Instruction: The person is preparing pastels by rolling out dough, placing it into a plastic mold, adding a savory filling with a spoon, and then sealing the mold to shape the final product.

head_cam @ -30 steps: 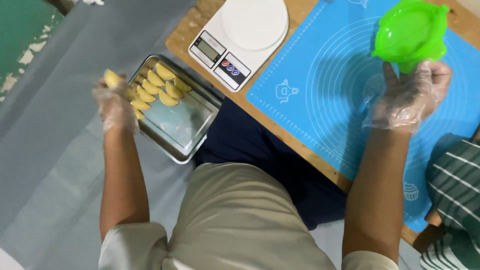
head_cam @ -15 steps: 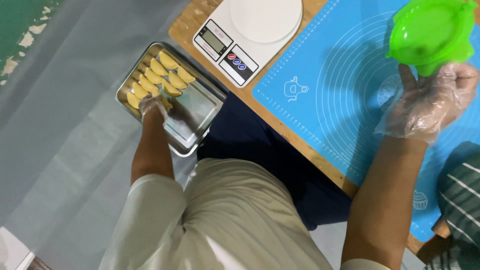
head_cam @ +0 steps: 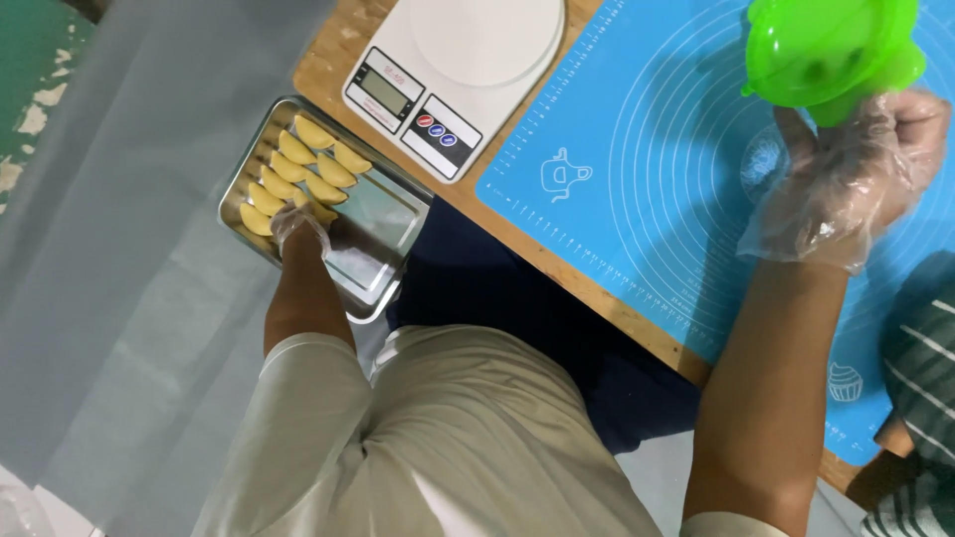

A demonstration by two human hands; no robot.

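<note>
The left hand [head_cam: 298, 227], in a clear glove, reached down into the tray [head_cam: 383, 214], fingers curled at the dumplings [head_cam: 298, 174]; whether its grip held one could not be told. The right hand [head_cam: 846, 174], also gloved, was raised over the blue mat [head_cam: 637, 169], its grip closed on the green mould [head_cam: 831, 50]. A white scale [head_cam: 468, 60] stood on the desk [head_cam: 328, 60] between tray and mat. The tray, beside the desk, held two rows of yellow dumplings at its far end.
</note>
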